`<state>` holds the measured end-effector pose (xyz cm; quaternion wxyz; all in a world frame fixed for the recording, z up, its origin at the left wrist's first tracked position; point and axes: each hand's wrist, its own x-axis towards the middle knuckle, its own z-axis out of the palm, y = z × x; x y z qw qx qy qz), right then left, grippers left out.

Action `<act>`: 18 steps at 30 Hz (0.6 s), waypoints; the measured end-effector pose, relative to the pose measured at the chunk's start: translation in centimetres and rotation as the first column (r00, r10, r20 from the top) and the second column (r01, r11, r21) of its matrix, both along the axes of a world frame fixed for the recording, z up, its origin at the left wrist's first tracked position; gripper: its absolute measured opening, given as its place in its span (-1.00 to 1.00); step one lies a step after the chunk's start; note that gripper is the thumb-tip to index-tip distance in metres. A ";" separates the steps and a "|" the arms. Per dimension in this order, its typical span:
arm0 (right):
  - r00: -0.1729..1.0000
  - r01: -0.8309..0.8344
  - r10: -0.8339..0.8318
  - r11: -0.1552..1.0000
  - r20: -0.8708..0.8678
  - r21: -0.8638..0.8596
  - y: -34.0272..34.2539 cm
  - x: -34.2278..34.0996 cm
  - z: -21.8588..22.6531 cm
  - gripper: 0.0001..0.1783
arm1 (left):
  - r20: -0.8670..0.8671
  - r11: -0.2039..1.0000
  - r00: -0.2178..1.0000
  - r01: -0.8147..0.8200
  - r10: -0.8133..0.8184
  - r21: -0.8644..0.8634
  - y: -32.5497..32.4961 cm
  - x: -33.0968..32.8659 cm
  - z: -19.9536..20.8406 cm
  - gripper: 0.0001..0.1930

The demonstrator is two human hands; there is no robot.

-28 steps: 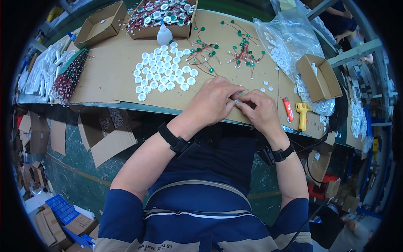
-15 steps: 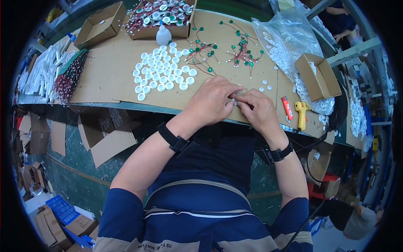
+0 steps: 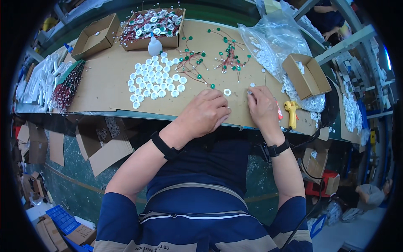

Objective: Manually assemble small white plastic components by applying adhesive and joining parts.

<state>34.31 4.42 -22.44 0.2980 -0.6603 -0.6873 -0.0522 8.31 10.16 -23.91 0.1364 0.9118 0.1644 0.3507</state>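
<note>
My left hand (image 3: 205,111) is closed above the front part of the cardboard-covered table; a bit of something white shows at its fingertips, too small to name. Just beyond it lies a green disc (image 3: 213,86) with wire. Between my hands a white ring (image 3: 227,92) rests flat on the cardboard. My right hand (image 3: 263,107) pinches a small white piece (image 3: 249,92) between thumb and forefinger, and another small white piece (image 3: 252,85) lies by its fingertips. Many round white caps (image 3: 155,81) are spread left of my hands.
Green discs on red wires (image 3: 230,56) lie farther back. A white squeeze bottle (image 3: 155,46) stands before a full box (image 3: 168,41). At right are a yellow glue gun (image 3: 291,113), a partly hidden red tube (image 3: 280,112), a small carton (image 3: 308,82) and a clear bag (image 3: 285,33).
My hands, together half a second ago, have moved apart, the right one going right. A white ring now shows on the table between them. The whole view has shifted slightly.
</note>
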 end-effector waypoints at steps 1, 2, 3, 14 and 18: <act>1.000 0.005 -0.004 1.000 0.018 -0.010 0.1 0.0 -0.2 -0.78 | -0.014 1.000 1.000 -0.013 0.013 -0.016 -0.3 -0.3 0.1 -0.83; 0.999 0.009 -0.008 1.000 0.035 -0.020 0.1 0.0 -0.5 -0.79 | -0.030 0.999 0.999 -0.027 0.026 -0.032 -0.5 -0.7 0.3 -0.84; 0.999 0.013 -0.011 0.999 0.052 -0.031 0.2 0.1 -0.7 -0.80 | -0.046 0.998 0.998 -0.041 0.039 -0.048 -0.5 -1.0 0.4 -0.84; 0.982 -0.176 0.167 0.979 -0.088 -0.106 -1.0 -1.9 0.1 -0.83 | -0.072 0.927 0.930 -0.349 0.361 0.140 3.2 -5.9 1.2 -0.82; 0.979 -0.188 0.178 0.976 -0.099 -0.110 -1.3 -1.8 0.2 -0.83 | 0.003 0.953 0.955 -0.297 0.297 0.058 2.4 -4.1 1.2 -0.81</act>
